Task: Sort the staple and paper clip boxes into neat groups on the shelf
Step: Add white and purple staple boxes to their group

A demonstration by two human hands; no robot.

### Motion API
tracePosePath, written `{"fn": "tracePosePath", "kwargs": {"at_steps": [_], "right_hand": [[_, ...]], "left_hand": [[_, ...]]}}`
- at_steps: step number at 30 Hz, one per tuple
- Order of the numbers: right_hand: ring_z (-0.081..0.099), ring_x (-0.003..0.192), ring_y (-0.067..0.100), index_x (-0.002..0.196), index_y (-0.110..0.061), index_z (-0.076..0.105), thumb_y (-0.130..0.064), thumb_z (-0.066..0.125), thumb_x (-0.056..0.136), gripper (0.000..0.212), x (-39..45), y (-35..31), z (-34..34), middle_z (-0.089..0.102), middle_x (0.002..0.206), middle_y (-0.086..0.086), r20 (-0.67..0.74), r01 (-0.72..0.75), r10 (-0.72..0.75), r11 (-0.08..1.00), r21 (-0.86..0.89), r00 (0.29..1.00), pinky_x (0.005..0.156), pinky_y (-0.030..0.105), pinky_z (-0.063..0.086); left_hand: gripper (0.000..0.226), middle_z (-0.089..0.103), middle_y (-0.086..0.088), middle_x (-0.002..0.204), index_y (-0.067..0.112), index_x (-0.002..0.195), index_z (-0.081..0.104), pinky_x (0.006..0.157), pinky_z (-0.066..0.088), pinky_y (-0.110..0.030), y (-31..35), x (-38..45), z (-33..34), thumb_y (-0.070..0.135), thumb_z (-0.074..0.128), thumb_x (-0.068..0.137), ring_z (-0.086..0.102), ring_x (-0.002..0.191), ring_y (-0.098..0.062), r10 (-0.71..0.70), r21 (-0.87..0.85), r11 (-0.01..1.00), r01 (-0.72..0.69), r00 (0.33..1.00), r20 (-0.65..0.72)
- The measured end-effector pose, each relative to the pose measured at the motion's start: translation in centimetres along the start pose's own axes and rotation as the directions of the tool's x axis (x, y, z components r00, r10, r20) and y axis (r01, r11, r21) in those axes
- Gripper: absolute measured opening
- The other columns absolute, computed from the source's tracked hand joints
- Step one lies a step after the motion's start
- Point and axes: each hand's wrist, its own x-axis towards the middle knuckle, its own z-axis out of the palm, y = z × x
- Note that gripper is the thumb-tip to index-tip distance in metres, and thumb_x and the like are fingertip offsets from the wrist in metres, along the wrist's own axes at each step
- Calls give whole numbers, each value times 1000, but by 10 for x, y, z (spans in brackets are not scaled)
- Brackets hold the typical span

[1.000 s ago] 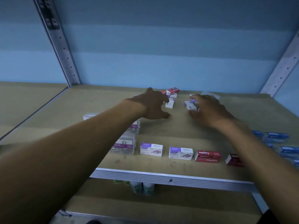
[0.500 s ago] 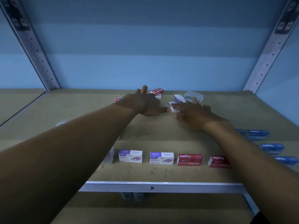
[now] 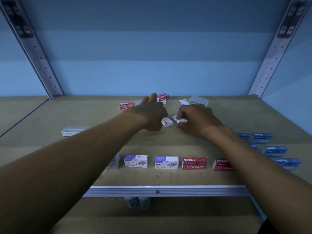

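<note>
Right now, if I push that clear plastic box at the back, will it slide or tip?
The clear plastic box looks low and flat-bottomed, so it should slide rather than tip or roll. Its smooth walls may be slippery. The bare shelf probably offers little grip.

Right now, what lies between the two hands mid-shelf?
In the head view, one small white staple box lies between the left hand and right hand, against the left.

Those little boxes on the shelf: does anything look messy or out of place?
Yes. The front row stands neat, but the boxes at the back lie scattered: a red box askew and alone, another red box propped tilted on a white one.
</note>
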Motion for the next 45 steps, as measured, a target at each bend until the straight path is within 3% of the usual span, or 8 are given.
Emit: {"fn": "tracePosePath", "kwargs": {"at_steps": [7, 12, 20, 23, 27, 35, 39, 45], "right_hand": [[59, 110, 22, 82, -33, 64, -36, 73, 80, 10, -9, -8, -6, 63, 89, -14, 21, 11, -10, 1000, -19, 1000, 100, 35, 42], [65, 99, 14, 82, -32, 67, -28, 77, 79, 12, -12, -8, -6, 70, 99, -7, 76, -12, 3, 993, 120, 997, 88, 33, 55], [67, 94, 7, 92, -30, 75, -30, 77, 80, 12, -15, -5, -11, 73, 98, -9, 98, -10, -5, 988, 152, 995, 87, 29, 56], [67, 92, 4, 95, -28, 78, -29, 71, 83, 14, -15, -2, -14, 74, 95, -12, 100, -10, -4, 990, 139, 995, 86, 26, 55], [66, 86, -1, 92, -30, 78, -36, 73, 86, 10, -17, 0, -18, 73, 88, -16, 96, 2, -18, 987, 158, 995, 80, 22, 54], [67, 84, 4, 95, -31, 80, -11, 55, 85, 34, -31, -3, -35, 75, 88, -14, 134, -40, 3, 960, 278, 991, 62, 11, 46], [71, 88, 14, 90, -34, 79, -11, 55, 84, 34, -40, -6, -41, 77, 85, -13, 162, -52, -4, 938, 342, 987, 77, 32, 58], [71, 88, 17, 90, -37, 79, -12, 62, 83, 31, -53, -7, -45, 76, 82, -11, 174, 3, -76, 924, 383, 982, 81, 38, 58]], "left_hand": [[34, 63, 2, 117, 26, 124, 64, 96, 32, -34, 9, -18, -1, 31, 64, 90, 31, 126, -27, 33, 80, 997, -24, 993, -116], [35, 65, 4, 116, 30, 119, 67, 88, 33, -28, 10, -21, -4, 40, 69, 86, 37, 119, -22, 36, 49, 998, -27, 983, -181], [27, 64, 2, 122, 30, 117, 67, 90, 49, -33, 7, -26, -3, 28, 64, 90, 58, 115, -22, 14, -101, 994, -27, 992, -126], [26, 66, 1, 122, 31, 118, 67, 93, 51, -38, 6, -26, -4, 26, 54, 96, 59, 115, -23, 55, -73, 995, -65, 990, -130], [29, 66, -2, 116, 27, 120, 64, 87, 50, -32, 7, -31, -2, 21, 43, 101, 58, 113, -23, 132, 38, 991, -127, 981, -145], [30, 60, 0, 119, 26, 122, 58, 92, 50, -41, 0, -43, -3, 14, 43, 99, 54, 115, -21, 128, 0, 992, -129, 988, -89], [30, 63, 2, 121, 26, 121, 61, 93, 49, -38, -4, -53, -4, 15, 44, 98, 56, 114, -19, 113, -41, 993, -115, 992, -49], [25, 67, 8, 104, 28, 106, 65, 82, 53, -39, -6, -65, 5, 18, 44, 97, 60, 98, -17, 72, -118, 989, -85, 991, -112]]}}
